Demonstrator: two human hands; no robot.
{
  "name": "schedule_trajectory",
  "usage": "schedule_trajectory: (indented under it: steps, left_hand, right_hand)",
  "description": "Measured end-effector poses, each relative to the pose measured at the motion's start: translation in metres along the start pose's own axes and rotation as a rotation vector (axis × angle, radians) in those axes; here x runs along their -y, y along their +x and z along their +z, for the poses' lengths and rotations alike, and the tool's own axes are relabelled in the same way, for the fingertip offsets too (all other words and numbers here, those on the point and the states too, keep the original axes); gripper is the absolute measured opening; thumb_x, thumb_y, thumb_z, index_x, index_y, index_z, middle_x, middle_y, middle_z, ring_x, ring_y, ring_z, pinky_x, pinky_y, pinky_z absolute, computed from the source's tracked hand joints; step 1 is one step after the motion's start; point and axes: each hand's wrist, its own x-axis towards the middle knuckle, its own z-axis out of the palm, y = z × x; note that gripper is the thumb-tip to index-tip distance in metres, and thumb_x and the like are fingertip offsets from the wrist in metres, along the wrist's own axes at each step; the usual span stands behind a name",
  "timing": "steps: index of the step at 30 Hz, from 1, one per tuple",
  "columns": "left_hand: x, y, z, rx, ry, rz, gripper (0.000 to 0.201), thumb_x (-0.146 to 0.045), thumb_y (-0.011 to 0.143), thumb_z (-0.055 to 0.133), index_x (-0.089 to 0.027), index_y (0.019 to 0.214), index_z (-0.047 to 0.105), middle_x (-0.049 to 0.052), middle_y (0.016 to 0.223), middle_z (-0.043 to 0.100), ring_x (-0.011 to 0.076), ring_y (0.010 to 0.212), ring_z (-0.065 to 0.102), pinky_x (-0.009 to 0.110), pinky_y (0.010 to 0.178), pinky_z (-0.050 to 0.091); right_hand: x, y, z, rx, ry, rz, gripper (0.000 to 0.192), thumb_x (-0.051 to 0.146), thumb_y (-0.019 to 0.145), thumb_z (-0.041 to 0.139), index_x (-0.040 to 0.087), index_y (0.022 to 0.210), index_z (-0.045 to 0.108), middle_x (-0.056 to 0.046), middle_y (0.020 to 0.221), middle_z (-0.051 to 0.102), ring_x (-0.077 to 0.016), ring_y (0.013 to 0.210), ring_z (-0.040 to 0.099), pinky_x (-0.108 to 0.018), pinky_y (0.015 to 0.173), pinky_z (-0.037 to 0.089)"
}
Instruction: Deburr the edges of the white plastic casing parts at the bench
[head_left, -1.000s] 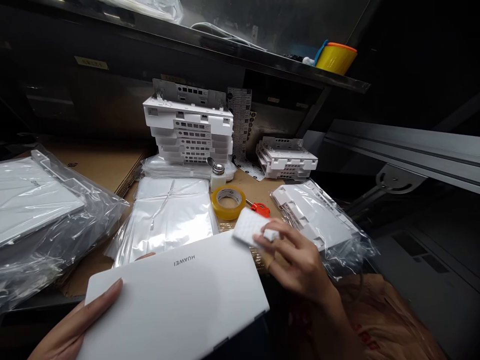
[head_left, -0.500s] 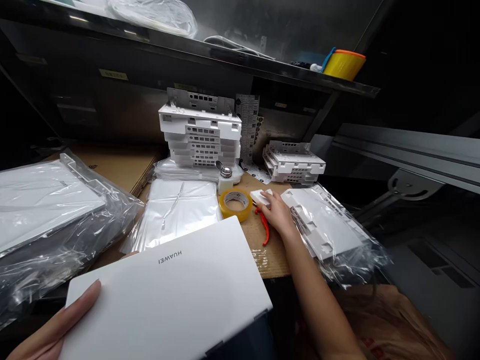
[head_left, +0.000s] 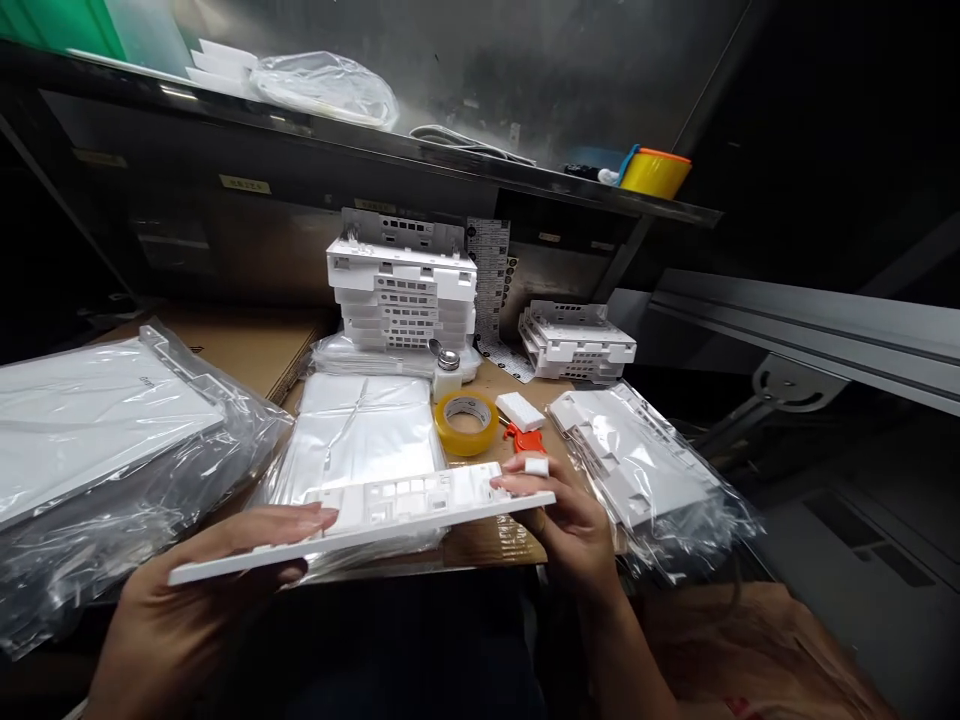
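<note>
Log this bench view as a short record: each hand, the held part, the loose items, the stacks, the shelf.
Left hand: grips the left end of the white panel
Right hand: grips its right end; white wrap on one finger
Panel pose: tilted, seen nearly edge-on
Loose items: yellow tape roll, white block, red-handled tool, small bottle
Stacks: tall panel stack; shorter stack to its right
Shelf: yellow tub with orange rim

Pretty dim tbh. Light pools around the tape roll, harsh glare on the clear bags just left of it, white panel in front fairly sharp. Far right of the roll: deep shadow, stretched, soft.
</note>
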Motion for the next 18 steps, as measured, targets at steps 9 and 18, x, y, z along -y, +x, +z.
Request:
schedule_trajectory:
  steps: [9, 18]
  left_hand:
    - [0.008, 0.005, 0.007, 0.118, -0.155, 0.141, 0.005, -0.033, 0.086, 0.081, -0.029, 0.087, 0.082, 0.002, 0.094, 0.082, 0.0264, 0.094, 0.076, 0.050, 0.111, 0.053]
    - [0.000, -0.003, 0.009, 0.038, -0.134, 0.240, 0.007, -0.025, 0.090, 0.077, -0.030, 0.094, 0.080, -0.002, 0.095, 0.080, 0.0218, 0.093, 0.074, 0.048, 0.116, 0.048]
  right_hand:
    - [-0.032, -0.020, 0.000, -0.031, -0.036, 0.028, 0.018, 0.025, 0.095, 0.071, 0.031, 0.109, 0.081, -0.007, 0.121, 0.072, -0.0253, 0.121, 0.065, -0.037, 0.098, 0.058]
    - [-0.045, -0.009, -0.002, 0.027, -0.009, 0.016, 0.028, 0.037, 0.095, 0.071, 0.029, 0.121, 0.076, -0.010, 0.123, 0.070, -0.0271, 0.114, 0.068, -0.041, 0.095, 0.060]
